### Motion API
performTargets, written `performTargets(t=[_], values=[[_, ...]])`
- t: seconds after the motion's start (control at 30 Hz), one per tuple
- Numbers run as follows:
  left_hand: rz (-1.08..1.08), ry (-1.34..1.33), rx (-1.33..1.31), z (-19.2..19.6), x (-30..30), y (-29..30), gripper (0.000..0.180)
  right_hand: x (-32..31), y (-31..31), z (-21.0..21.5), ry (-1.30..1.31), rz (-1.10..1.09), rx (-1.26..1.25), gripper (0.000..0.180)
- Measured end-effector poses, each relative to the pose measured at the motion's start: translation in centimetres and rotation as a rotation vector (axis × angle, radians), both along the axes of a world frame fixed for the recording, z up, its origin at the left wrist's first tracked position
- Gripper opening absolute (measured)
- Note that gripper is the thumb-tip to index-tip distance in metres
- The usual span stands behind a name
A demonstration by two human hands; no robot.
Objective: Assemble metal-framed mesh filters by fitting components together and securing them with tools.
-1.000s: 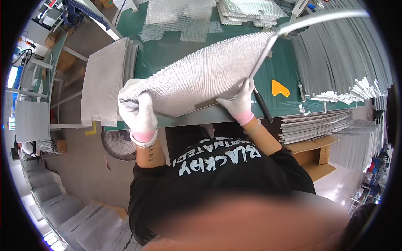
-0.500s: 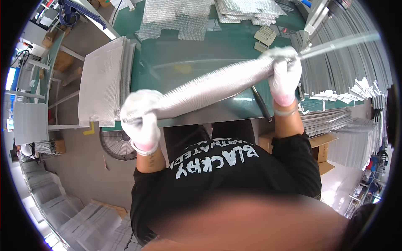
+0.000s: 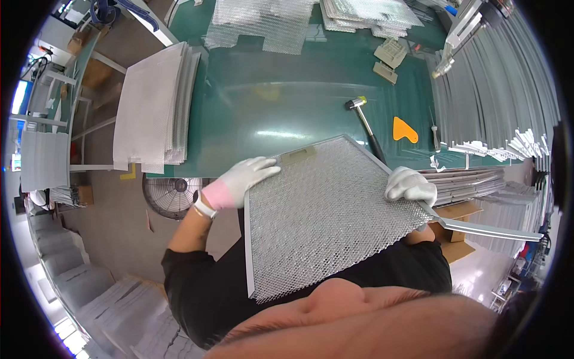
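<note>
A silver wire-mesh panel [image 3: 335, 209] is held at a tilt in front of my body, with its far corner over the table's front edge. Metal edging runs along its left, far and right sides; the near mesh edge is bare. From the right corner a loose length of edging strip [image 3: 493, 230] sticks out to the right. My left hand [image 3: 245, 179], gloved in white, lies at the upper left corner, fingers stretched along the edge; its thumb is hidden. Gloved too, my right hand [image 3: 411, 186] has its fingers curled over the panel's right edge.
On the green table [image 3: 251, 119] lie a mallet [image 3: 366, 125], an orange scraper [image 3: 405, 130] and a screwdriver [image 3: 435, 137]. Mesh sheets [image 3: 152, 107] are stacked at the left, more mesh [image 3: 263, 24] at the back. Metal strips [image 3: 496, 90] fill the right side. A fan [image 3: 179, 194] stands below.
The panel, seen nearly edge-on before, now faces up and sits closer to my body. Both hands have shifted along it, and the left has loosened from its grip. The loose strip has swung nearer.
</note>
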State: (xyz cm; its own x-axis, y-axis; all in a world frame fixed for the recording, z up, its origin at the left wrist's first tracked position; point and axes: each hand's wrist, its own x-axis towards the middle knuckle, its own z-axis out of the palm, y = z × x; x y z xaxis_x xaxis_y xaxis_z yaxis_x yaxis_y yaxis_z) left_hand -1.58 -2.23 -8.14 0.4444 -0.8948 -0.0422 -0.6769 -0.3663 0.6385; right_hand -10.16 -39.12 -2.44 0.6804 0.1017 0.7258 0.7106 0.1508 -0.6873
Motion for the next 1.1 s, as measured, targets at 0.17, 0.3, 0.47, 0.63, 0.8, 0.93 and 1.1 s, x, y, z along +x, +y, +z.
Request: performTargets(t=[0.17, 0.3, 0.47, 0.63, 0.8, 0.93, 1.1], values=[[-0.112, 0.003, 0.086, -0.4, 2.3, -0.7, 0.056, -0.3, -0.2, -0.5, 0.010, -0.033, -0.028, 0.027], [-0.094, 0.017, 0.054, -0.5, 2.1, -0.4, 0.055, -0.3, 0.3, 0.2, 0.012, -0.039, -0.012, 0.027], [-0.017, -0.067, 0.071, -0.7, 1.7, -0.5, 0.049, -0.4, 0.4, 0.5, 0.029, -0.025, -0.005, 0.024], [0.125, -0.168, 0.208, -0.3, 0.6, -0.3, 0.041, -0.4, 0.5, 0.4, 0.040, -0.055, -0.015, 0.024], [0.364, -0.209, 0.402, 0.5, -0.9, -0.1, 0.035, 0.1, 0.4, 0.1, 0.030, -0.030, 0.014, 0.027], [0.124, 0.041, -0.185, 6.4, -1.6, -0.3, 0.029, 2.6, 0.8, 1.2, 0.015, -0.152, -0.006, 0.036], [0.232, -0.166, -1.079, 9.6, -1.6, -1.3, 0.025, 7.3, 0.7, 3.3, 0.153, -0.204, -0.026, 0.028]])
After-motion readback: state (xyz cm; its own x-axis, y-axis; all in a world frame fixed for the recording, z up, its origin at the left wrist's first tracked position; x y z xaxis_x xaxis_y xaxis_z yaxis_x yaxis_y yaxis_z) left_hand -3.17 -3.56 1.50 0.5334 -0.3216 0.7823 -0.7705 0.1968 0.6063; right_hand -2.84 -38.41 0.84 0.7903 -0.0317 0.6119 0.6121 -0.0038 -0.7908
